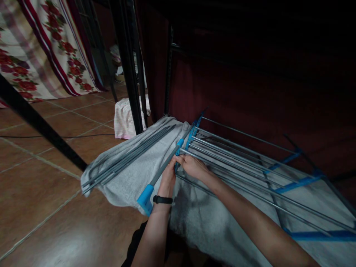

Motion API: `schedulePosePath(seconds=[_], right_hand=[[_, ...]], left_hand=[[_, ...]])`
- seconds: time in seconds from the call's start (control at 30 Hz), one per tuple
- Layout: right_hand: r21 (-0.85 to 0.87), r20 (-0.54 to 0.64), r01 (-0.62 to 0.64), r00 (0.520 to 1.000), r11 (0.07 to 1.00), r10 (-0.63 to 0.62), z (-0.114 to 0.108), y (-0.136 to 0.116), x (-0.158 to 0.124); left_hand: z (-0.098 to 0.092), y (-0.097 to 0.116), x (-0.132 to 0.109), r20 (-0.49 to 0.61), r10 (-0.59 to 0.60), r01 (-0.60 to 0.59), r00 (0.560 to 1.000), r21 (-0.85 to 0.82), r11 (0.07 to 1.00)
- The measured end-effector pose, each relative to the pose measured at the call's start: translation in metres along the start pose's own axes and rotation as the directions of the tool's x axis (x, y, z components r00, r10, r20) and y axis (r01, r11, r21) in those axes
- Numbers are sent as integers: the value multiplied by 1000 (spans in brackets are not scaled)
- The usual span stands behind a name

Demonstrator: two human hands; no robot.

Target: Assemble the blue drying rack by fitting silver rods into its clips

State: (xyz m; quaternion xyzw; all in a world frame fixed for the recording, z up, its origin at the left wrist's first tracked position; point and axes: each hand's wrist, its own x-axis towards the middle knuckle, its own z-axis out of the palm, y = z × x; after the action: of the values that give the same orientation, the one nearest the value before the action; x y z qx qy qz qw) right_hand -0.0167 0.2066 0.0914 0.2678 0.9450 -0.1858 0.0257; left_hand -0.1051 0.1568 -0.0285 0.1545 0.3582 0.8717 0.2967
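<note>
A drying rack with thin metal rods and blue plastic crossbars [297,184] lies partly assembled on a grey cloth [191,222]. Both my hands meet at its near left end, around a blue crossbar close to the rod ends. My left hand [169,173], wearing a black wristband, is closed on the lower part of that crossbar. Fingers bent, my right hand [191,165] pinches at the same spot; the exact contact is hidden. Just left of them runs a grey tube [165,165] with a blue corner piece [145,199] at its lower end.
Several loose grey rods [130,155] lie along the cloth's left side. Dark metal posts [130,74] rise behind and to the left. A striped cloth [125,116] hangs beyond, over brown floor tiles [41,196]. A dark red curtain [222,89] backs the scene.
</note>
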Motion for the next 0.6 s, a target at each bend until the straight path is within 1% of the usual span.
schedulePosePath(seconds=[0.13, 0.3, 0.47, 0.6], right_hand=[[41, 4, 19, 1000, 999, -19, 0, 2, 2], [28, -7, 27, 1000, 999, -27, 2, 3, 2], [37, -13, 8, 1000, 999, -7, 1, 3, 2], [46, 16, -23, 1000, 999, 23, 1, -1, 3]], left_hand=[[-1, 1, 1, -10, 17, -17, 1000, -6, 1000], [-1, 5, 0, 48, -3, 3, 999, 2, 1000], [3, 8, -1, 70, 21, -23, 997, 29, 999], [1, 6, 1, 65, 5, -6, 998, 20, 1000]])
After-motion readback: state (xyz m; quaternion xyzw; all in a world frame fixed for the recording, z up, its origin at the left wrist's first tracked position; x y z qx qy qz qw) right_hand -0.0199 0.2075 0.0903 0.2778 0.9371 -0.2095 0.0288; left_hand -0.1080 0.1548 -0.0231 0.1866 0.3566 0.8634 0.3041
